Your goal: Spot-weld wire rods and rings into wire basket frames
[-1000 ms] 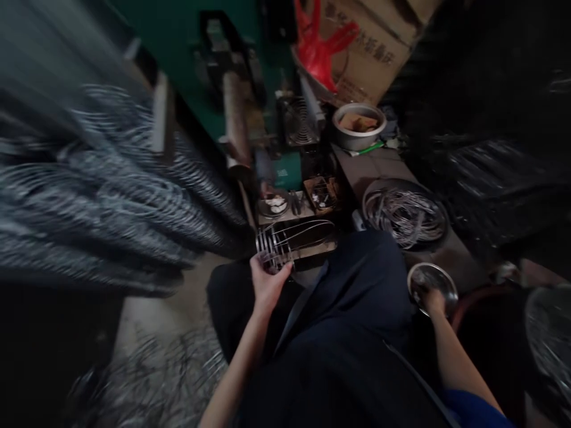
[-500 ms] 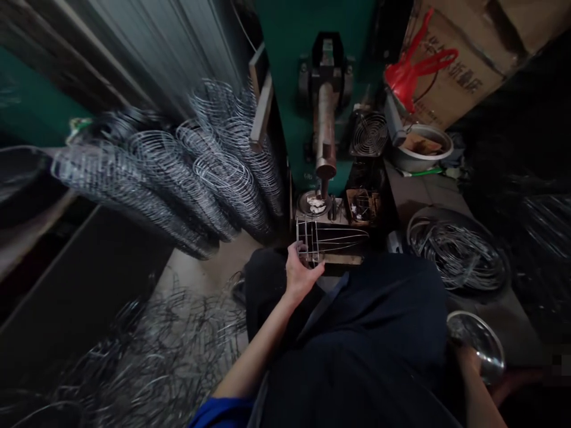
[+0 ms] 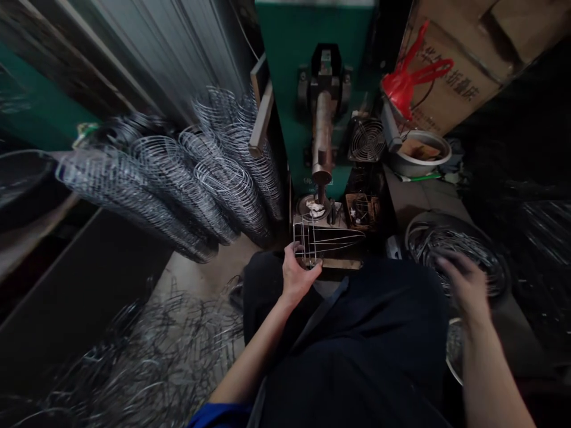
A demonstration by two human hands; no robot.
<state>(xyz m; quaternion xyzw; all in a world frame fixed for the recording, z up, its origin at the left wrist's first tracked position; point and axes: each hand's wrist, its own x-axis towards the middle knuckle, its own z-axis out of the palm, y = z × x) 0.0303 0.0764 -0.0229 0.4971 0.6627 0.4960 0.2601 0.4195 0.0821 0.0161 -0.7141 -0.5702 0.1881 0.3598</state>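
Note:
My left hand [image 3: 300, 274] is closed round a small wire frame [image 3: 307, 241] at its left end; long thin wires reach out to the right. The frame is held in front of a green machine [image 3: 285, 89] with a round metal arm [image 3: 322, 137]. Below the arm's tip, a small round dish [image 3: 301, 207] holds something white. Over the round tray of wire rings [image 3: 446, 238] is my right hand [image 3: 470, 285], its fingers bent toward the left and blurred. Whether it has a piece between the fingers I cannot make out.
Tall stacks of wire rings [image 3: 227, 184] stand at left. Loose wire pieces [image 3: 165, 351] litter the floor. At right are a grey bowl [image 3: 422, 156], a red plastic object [image 3: 399, 92], a cardboard box [image 3: 450, 77] and a shiny round bowl [image 3: 454, 351], partly behind my right forearm.
My right hand has moved up and forward from the shiny round bowl to above the wire tray. My left hand keeps hold of the wire frame, almost unmoved. The view has shifted slightly.

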